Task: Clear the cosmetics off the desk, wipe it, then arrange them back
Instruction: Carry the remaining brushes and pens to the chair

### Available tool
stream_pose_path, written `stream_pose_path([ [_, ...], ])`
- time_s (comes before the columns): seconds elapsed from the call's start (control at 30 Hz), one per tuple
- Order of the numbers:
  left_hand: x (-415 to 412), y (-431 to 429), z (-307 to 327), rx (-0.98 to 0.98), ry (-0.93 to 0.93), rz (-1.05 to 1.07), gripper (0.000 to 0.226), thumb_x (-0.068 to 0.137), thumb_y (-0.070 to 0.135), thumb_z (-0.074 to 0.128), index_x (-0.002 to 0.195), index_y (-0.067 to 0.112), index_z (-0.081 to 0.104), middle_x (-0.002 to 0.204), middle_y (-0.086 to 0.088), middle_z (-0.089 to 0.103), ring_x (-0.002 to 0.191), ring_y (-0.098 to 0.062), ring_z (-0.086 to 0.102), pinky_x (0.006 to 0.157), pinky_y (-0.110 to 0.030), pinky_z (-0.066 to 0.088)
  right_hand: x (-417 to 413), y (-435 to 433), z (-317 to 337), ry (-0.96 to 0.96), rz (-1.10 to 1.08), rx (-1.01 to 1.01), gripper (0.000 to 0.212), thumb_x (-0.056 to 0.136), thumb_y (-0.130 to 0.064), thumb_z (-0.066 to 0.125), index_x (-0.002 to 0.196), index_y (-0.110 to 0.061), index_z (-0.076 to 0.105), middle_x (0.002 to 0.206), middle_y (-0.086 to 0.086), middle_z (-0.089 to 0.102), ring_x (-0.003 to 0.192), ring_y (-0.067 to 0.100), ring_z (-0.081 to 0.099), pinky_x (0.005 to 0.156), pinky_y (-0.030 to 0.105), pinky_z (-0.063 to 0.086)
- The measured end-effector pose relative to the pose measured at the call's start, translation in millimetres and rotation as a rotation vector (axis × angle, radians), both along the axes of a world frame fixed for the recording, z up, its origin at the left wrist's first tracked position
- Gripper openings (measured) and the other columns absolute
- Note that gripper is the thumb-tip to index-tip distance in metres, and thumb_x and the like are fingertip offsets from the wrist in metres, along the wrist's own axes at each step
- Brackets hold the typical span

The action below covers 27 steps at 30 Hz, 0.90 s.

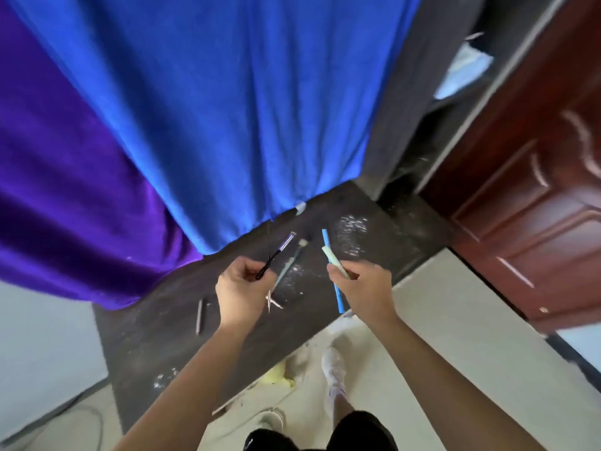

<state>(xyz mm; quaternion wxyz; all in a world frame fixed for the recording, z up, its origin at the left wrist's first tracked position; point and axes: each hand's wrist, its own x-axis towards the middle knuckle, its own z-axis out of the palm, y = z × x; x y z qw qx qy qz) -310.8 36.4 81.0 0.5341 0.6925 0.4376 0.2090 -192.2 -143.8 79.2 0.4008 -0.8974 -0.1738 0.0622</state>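
Room: blue curtain (227, 109) & purple curtain (65, 190) fill the upper frame, red-brown panelled door (536, 206) at right, pale floor below. A dark grey desk top (156, 336) runs diagonally thru frame centre, w/ white powdery specks (351, 226) on it, which is prob. why it needs wiping.

Left hand (242, 288), centre frame, has fingers curled round the black end of a slim black-and-purple cosmetic pen (276, 255), lifted clear of the top w/ its tip pointing up-right. Right hand (361, 288), just right of centre, grips two items bunched together, a bright blue stick (338, 297) & a pale green stick (333, 260). Bunching them looks like a way to clear several per trip.

Left on the desk:
- teal-handled makeup brush (289, 263) between the hands; can't tell if the left fingers touch it
- small silvery tweezer-like piece (273, 302) just below the left hand
- grey pencil (199, 315) left of the left wrist

A yellow cloth (279, 379) lies on the floor at the desk's near edge, lower centre, likely for the wipe. Judgement: clearing stage, approx. half done. Wipe & re-arranging not yet begun.
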Motion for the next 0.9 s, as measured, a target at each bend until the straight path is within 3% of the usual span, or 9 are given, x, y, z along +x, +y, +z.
stream_pose_path([
  [0.17,32,-81,22,-0.028,-0.178,-0.317,0.031,0.072,0.0,0.076,0.068,0.029,0.066,0.058,0.015,0.065,0.053,0.002,0.053,0.056,-0.019,0.044,-27,-103,29,-0.016,-0.281,0.086,0.022,0.085,-0.035,0.075,0.064,-0.03,0.07,0.053,-0.007,0.051,0.054,0.008,0.048,0.053,0.015,0.032],
  [0.27,48,-139,35,-0.044,-0.244,-0.48,0.036,0.074,-0.003,0.075,0.068,0.031,0.068,0.062,0.015,0.066,0.059,0.002,0.055,0.061,-0.016,0.045,-40,-167,44,-0.053,-0.416,0.107,0.029,0.087,-0.036,0.072,0.06,-0.038,0.064,0.052,-0.008,0.047,0.053,0.007,0.045,0.053,0.016,0.03],
  [0.37,56,-216,49,-0.149,-0.271,-0.635,0.023,0.076,0.001,0.079,0.07,0.022,0.072,0.068,0.002,0.072,0.062,-0.003,0.058,0.061,-0.017,0.047,-60,-245,52,-0.072,-0.557,0.135,0.013,0.088,-0.036,0.071,0.076,-0.035,0.068,0.059,-0.006,0.056,0.055,0.007,0.048,0.056,0.025,0.038],
  [0.43,61,-273,57,-0.209,-0.285,-0.716,0.022,0.077,-0.002,0.079,0.072,0.018,0.073,0.069,0.001,0.073,0.062,-0.002,0.062,0.06,-0.013,0.048,-73,-299,55,-0.067,-0.647,0.189,0.011,0.087,-0.035,0.073,0.077,-0.036,0.069,0.063,-0.004,0.062,0.055,0.006,0.049,0.056,0.021,0.04],
  [0.53,69,-370,61,-0.2,-0.267,-0.831,0.023,0.078,-0.003,0.077,0.074,0.018,0.072,0.072,0.004,0.074,0.068,-0.007,0.066,0.066,-0.016,0.051,-94,-390,55,-0.074,-0.773,0.232,0.026,0.087,-0.036,0.074,0.063,-0.044,0.069,0.064,-0.014,0.067,0.057,0.003,0.054,0.056,0.011,0.041],
  [0.67,74,-518,59,-0.151,-0.284,-0.958,0.025,0.079,0.0,0.077,0.077,0.024,0.074,0.078,0.008,0.076,0.072,-0.005,0.069,0.069,-0.014,0.052,-122,-528,53,-0.072,-0.958,0.289,0.027,0.087,-0.036,0.075,0.064,-0.048,0.07,0.068,-0.019,0.07,0.061,0.007,0.061,0.055,0.02,0.048],
  [0.73,76,-586,58,-0.144,-0.305,-1.041,0.027,0.08,0.0,0.077,0.079,0.027,0.074,0.082,0.01,0.076,0.077,-0.005,0.071,0.072,-0.014,0.053,-134,-593,51,-0.099,-1.031,0.307,0.032,0.087,-0.035,0.075,0.06,-0.05,0.067,0.066,-0.02,0.069,0.056,0.004,0.059,0.051,0.016,0.042],
  [0.9,84,-718,56,-0.174,-0.311,-1.156,0.028,0.08,-0.003,0.076,0.079,0.025,0.075,0.086,0.005,0.078,0.082,-0.011,0.073,0.075,-0.016,0.056,-148,-718,49,-0.085,-1.173,0.347,0.017,0.087,-0.032,0.076,0.073,-0.042,0.073,0.063,-0.025,0.067,0.057,-0.003,0.058,0.051,0.008,0.041],
])
